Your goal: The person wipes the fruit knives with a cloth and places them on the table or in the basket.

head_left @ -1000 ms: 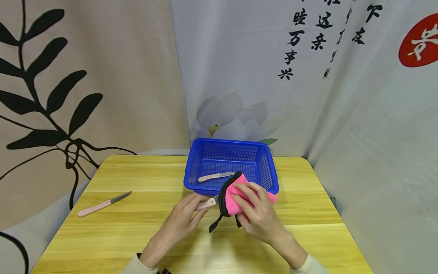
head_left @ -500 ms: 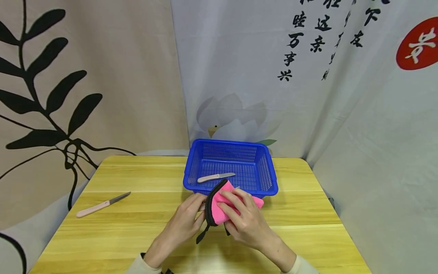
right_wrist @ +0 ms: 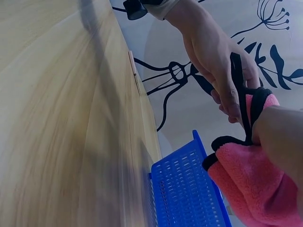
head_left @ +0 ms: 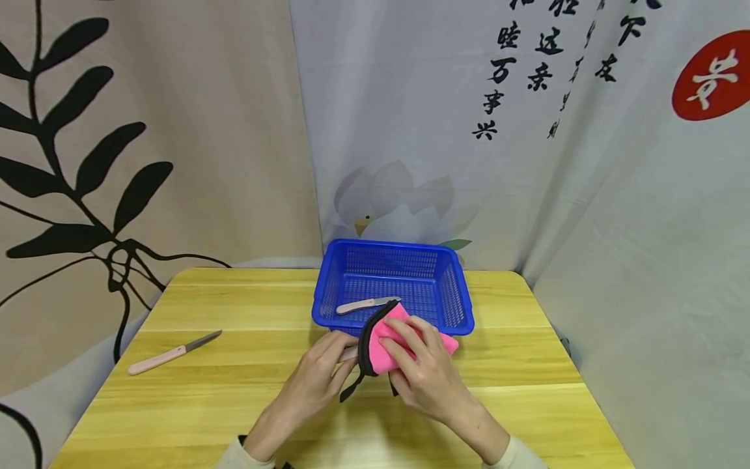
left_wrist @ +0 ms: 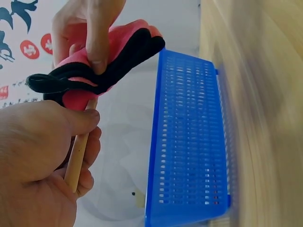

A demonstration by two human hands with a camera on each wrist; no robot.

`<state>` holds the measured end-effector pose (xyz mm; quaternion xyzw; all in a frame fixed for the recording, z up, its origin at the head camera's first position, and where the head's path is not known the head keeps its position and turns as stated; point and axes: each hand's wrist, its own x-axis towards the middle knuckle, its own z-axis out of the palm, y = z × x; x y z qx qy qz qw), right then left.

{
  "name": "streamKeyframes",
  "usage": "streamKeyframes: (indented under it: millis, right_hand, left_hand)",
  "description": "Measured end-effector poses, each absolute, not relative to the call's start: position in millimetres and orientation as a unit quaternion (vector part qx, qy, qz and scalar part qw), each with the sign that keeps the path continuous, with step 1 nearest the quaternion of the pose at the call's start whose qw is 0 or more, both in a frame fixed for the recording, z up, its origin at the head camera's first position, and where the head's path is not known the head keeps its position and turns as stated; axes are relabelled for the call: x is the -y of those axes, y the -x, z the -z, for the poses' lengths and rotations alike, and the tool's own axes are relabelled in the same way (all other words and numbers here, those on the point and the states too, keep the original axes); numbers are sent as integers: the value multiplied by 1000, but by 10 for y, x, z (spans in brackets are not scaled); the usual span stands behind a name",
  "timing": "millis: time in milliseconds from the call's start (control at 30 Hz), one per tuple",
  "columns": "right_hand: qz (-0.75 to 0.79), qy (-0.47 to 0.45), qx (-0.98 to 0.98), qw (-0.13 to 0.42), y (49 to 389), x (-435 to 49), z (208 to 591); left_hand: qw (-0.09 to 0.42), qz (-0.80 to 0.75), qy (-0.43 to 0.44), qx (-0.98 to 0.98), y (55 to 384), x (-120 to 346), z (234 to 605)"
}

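In the head view my left hand point(head_left: 316, 370) grips a knife by its pale handle point(head_left: 349, 354), in front of the basket. The left wrist view shows the thumb and fingers round this wooden-looking handle point(left_wrist: 78, 161). My right hand point(head_left: 432, 372) holds a pink cloth point(head_left: 381, 354) with black edging, pinched and folded round the blade end. The blade is hidden inside the folds. Two black tabs hang from the cloth's near side. Fuzzy pink fabric point(right_wrist: 246, 179) fills the lower right of the right wrist view.
Behind the hands stands a blue plastic basket point(head_left: 392, 245), with one pale-handled knife point(head_left: 359, 306) lying in it. Another such knife point(head_left: 170, 355) lies on the left of the wooden table point(head_left: 246, 299). A printed curtain point(head_left: 234, 130) hangs behind the table.
The cloth has moved left over the knife toward my left hand, covering blade that showed earlier. In the last half second it has shifted slightly up and right.
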<state>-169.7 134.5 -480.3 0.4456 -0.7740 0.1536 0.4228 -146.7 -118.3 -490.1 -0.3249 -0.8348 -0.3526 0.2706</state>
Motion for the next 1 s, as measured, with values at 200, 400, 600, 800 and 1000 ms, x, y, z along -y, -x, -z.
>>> streamKeyframes:
  millis: [200,400,600,800,1000]
  right_hand:
    - [-157,-438,777,425,1732,-1388,4799]
    - [-161,-425,783,425,1764,-1452,4789]
    - [-159,-417,790,420,1783,-1507,4781]
    - [-156,-407,801,410,1813,-1558,4783]
    - [-161,-399,804,410,1853,-1614,4786]
  left_hand:
    - [274,339,324,839,1469,1195,4898]
    - [273,337,322,842,1463,1198,4888]
    - [280,335,329,837,1466,1207,4897]
    - [280,333,333,837,1465,1223,4894]
    - [274,327,326,844,1452,1242,4887]
